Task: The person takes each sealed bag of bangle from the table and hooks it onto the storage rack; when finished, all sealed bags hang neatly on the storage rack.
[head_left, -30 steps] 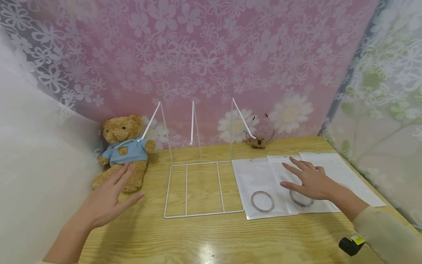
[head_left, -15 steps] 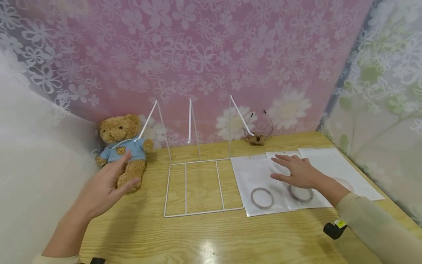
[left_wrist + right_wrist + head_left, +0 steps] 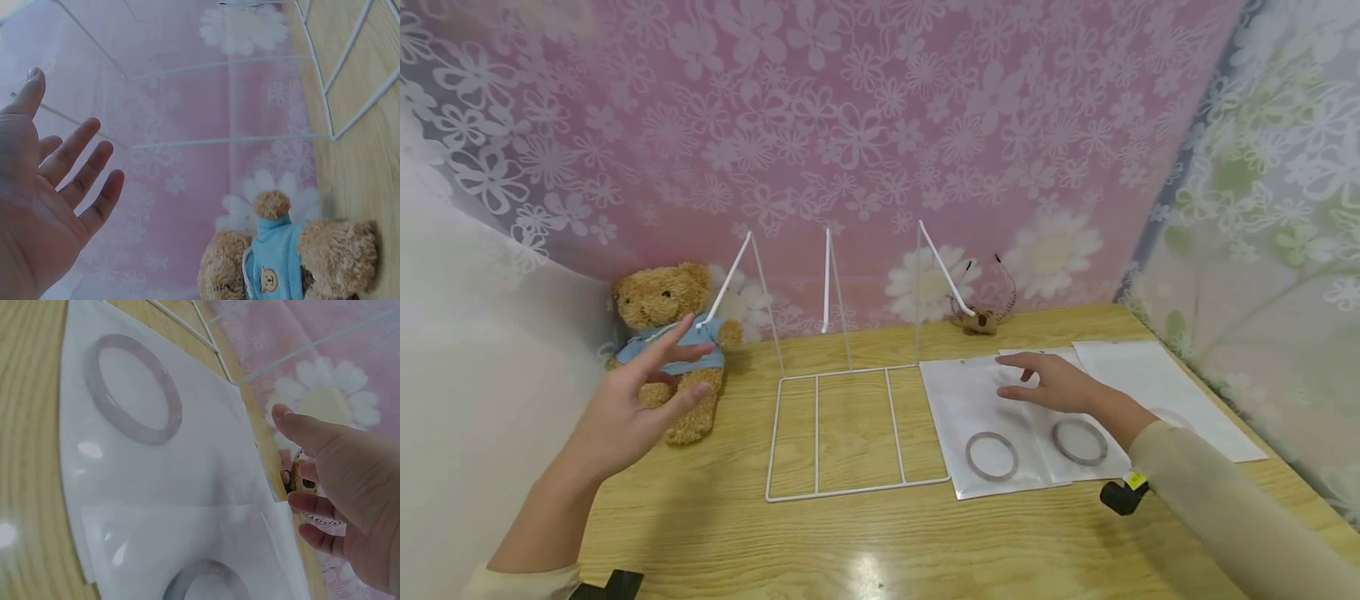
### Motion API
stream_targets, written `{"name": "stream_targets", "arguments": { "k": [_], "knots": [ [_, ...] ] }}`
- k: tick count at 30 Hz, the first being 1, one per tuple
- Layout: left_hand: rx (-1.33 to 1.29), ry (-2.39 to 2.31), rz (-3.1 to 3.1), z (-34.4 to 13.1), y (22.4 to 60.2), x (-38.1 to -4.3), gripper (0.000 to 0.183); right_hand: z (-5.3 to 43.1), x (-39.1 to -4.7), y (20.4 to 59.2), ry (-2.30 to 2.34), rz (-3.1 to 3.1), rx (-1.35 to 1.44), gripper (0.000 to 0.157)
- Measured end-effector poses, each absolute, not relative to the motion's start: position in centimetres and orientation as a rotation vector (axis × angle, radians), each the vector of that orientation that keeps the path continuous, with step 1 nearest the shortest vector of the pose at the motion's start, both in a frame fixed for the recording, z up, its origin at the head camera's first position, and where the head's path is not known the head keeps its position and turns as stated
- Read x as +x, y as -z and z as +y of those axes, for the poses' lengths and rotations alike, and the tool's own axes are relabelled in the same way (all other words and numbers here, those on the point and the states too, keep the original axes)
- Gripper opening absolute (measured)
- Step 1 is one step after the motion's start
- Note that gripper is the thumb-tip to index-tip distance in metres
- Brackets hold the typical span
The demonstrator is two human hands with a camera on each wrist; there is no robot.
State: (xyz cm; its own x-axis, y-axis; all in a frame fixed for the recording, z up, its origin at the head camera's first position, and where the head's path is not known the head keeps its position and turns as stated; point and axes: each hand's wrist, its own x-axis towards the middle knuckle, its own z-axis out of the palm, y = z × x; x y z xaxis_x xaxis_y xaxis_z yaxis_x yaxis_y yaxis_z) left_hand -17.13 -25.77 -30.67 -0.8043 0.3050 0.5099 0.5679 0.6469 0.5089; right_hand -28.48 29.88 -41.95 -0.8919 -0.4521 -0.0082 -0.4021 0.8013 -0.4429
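Note:
My left hand (image 3: pixel 625 408) is raised in front of a brown teddy bear (image 3: pixel 700 396) in a blue top, its fingers spread and loosely bent around nothing. From the left wrist view, the palm and separated fingers (image 3: pixel 103 209) show beside the white wire rack (image 3: pixel 331 112). Over the overlapping white plastic bags (image 3: pixel 943 417) hovers my right hand (image 3: pixel 1056 387), fingers loosely bent and thumb apart. It holds nothing. Grey rings (image 3: pixel 172 394) show on the bags. The rack has upright rods (image 3: pixel 827 283) that bend forward and a flat base frame.
A brown headband (image 3: pixel 979 323) with a plush face lies at the back by the wall. The wooden table (image 3: pixel 775 550) meets a pink floral sheet (image 3: pixel 850 108) behind and light sheets on both sides. Black camera mounts (image 3: pixel 1123 497) hang at the wrists.
My right hand has moved left across the bags, and its fingers have bent more. The left hand has shifted slightly left, its fingers spreading apart. The rack, bags and bear stay put.

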Motion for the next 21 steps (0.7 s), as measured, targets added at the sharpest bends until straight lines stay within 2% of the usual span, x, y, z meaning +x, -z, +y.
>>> {"name": "stream_targets", "arguments": {
  "k": [8,13,21],
  "knots": [
    [-0.742,1.135,-2.368,-24.2,29.3,-17.6,0.072,29.8,-31.1,43.1,0.756,2.825,-0.530,0.074],
    [-0.748,1.217,-2.300,-23.4,28.6,-18.1,0.063,29.6,-33.1,43.8,0.826,2.831,-0.508,0.068],
    [-0.756,1.416,-2.153,-22.6,28.2,-18.6,0.040,29.3,-34.6,44.9,0.909,2.785,-0.510,0.060]
  ]
}}
